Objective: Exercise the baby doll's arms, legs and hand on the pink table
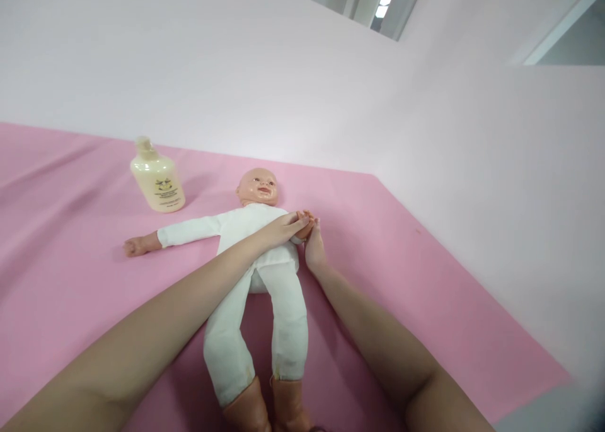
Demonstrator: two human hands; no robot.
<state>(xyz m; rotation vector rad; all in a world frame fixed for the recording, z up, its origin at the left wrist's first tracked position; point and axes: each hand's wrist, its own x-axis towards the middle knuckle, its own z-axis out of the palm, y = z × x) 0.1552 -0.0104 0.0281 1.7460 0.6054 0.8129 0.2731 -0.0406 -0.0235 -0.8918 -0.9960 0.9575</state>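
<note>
A baby doll point(281, 293) with a white cloth body and hard, skin-toned head, hands and feet lies on its back, head away from me. Across its chest reaches my left hand point(286, 227), closed around the doll's hand point(305, 230) on the right side. My right hand point(314, 246) holds that same doll hand from the other side, its fingers partly hidden behind it. The doll's other arm point(189, 231) stretches out to the left. Its feet run off the bottom edge of the view.
A pale yellow pump bottle point(158, 183) with a printed label stands left of the doll's head. The pink sheet point(378, 243) under everything ends at a slanted right edge. White walls point(236, 72) rise behind and to the right, with a window point(368, 3) at the top.
</note>
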